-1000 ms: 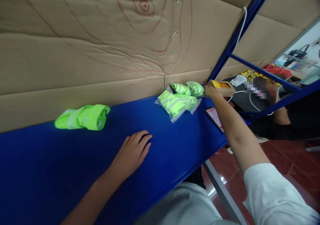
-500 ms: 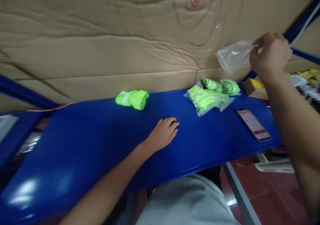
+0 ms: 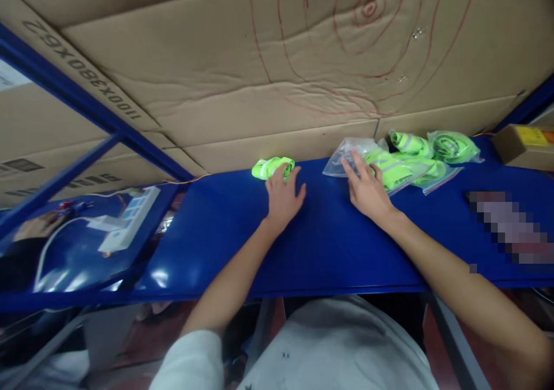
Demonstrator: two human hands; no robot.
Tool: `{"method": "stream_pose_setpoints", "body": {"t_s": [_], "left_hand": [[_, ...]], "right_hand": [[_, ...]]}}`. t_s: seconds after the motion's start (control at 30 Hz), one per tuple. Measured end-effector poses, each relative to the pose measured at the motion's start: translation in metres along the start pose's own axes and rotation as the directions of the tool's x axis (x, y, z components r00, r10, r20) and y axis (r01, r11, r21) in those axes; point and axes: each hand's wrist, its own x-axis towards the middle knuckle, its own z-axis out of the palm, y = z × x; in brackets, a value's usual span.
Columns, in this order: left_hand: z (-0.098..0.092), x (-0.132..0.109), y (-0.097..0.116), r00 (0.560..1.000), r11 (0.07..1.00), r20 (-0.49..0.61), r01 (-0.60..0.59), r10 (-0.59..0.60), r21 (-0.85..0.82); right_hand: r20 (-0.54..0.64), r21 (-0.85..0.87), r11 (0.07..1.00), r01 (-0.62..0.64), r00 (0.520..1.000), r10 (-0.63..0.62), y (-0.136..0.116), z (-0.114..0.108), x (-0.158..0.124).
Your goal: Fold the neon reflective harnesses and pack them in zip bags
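A rolled neon-yellow fabric piece with a pale reflective stripe [image 3: 262, 169] lies toward the back of the blue table. My left hand [image 3: 282, 197] reaches over its right end with fingers apart; whether the fingertips touch it is hard to tell. A clear plastic zip bag [image 3: 340, 156] rests flat to the right of the roll. At the bag's right side my right hand [image 3: 367, 191] has its fingers spread, with nothing gripped. Just behind that hand lie several neon-yellow striped bundles [image 3: 400, 168], some in clear bags.
A cardboard sheet [image 3: 216, 107] with red drawn lines stands along the table's [image 3: 320, 257] back edge. To the right are a small brown box [image 3: 523, 153] and a blurred-out phone [image 3: 511, 222]. A white power strip [image 3: 130, 220] sits beyond the blue frame at left.
My right hand has come down from the upper right and released the clear bag onto the table. My left hand has moved forward to the neon roll. The view has shifted left.
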Motion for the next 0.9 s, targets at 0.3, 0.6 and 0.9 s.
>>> {"method": "stream_pose_setpoints", "body": {"t_s": [0.3,0.6,0.9], "left_hand": [[-0.016,0.012,-0.040,0.952,0.890,0.028,0.295,-0.305,-0.347],[-0.033,-0.010,-0.026,0.988,0.803,0.070,0.151,-0.135,-0.577],[-0.044,-0.009,-0.040,0.994,0.967,0.049,0.105,-0.096,-0.233]], "right_hand": [[-0.170,0.161,0.980,-0.115,0.975,0.143,0.013,-0.008,0.000],[-0.189,0.154,0.984,-0.094,0.974,0.123,0.023,-0.004,0.002],[-0.196,0.280,0.942,0.185,0.972,-0.133,0.004,0.000,0.000]]}}
